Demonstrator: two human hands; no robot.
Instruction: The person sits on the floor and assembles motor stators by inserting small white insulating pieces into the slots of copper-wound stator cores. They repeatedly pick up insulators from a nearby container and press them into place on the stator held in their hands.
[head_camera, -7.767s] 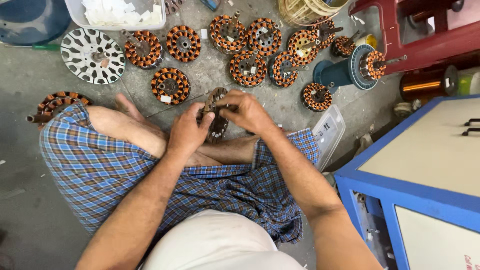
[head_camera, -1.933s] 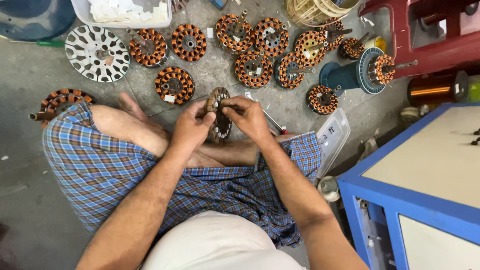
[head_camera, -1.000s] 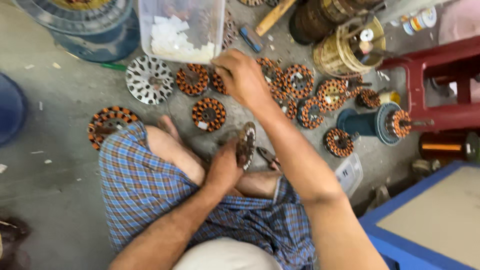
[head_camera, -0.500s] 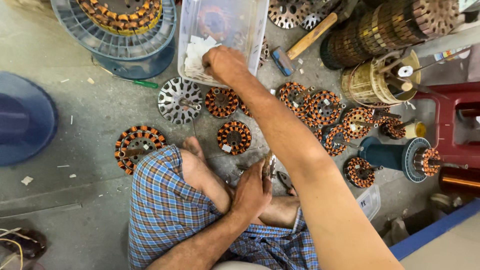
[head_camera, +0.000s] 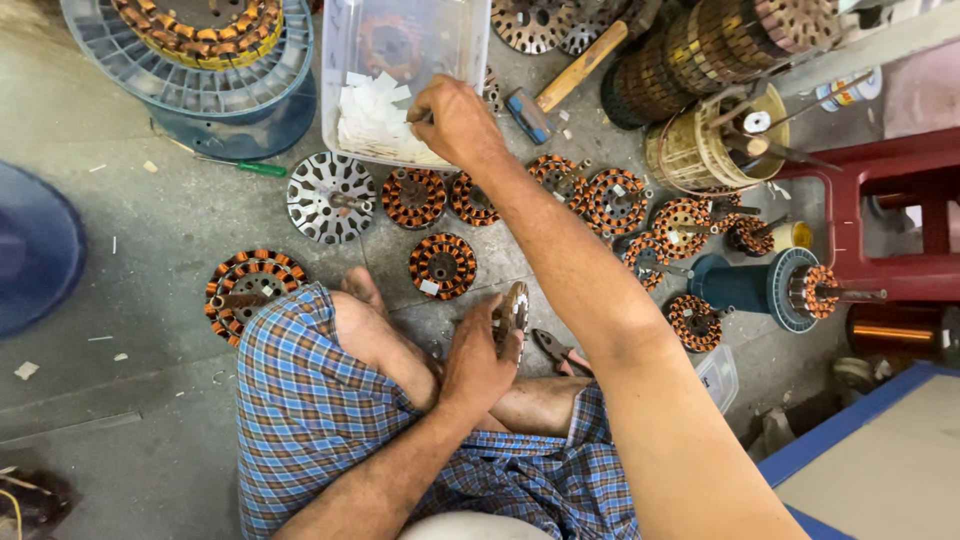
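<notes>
I sit cross-legged on a concrete floor in checked shorts. My left hand (head_camera: 478, 358) grips a round stator with copper windings (head_camera: 514, 312), held on edge against my lap. My right hand (head_camera: 455, 122) is stretched forward into a clear plastic tub (head_camera: 340, 60), with its fingertips pinched on the heap of small white paper slips (head_camera: 375, 118) inside. Whether a slip is held between the fingers I cannot tell.
Several wound orange stators (head_camera: 442, 265) lie on the floor ahead, beside a bare metal stator core (head_camera: 331, 196). A hammer (head_camera: 570, 75), pliers (head_camera: 560, 352), a green screwdriver (head_camera: 245, 166), a blue spool (head_camera: 200, 75), a teal winding stand (head_camera: 760, 288), a red stool (head_camera: 880, 215) and a blue cabinet (head_camera: 880, 470) surround me.
Both hands worked on the stator in my lap earlier. My right hand then left it and reached forward into the tub of paper slips; my head tilted to follow. The left hand keeps the stator.
</notes>
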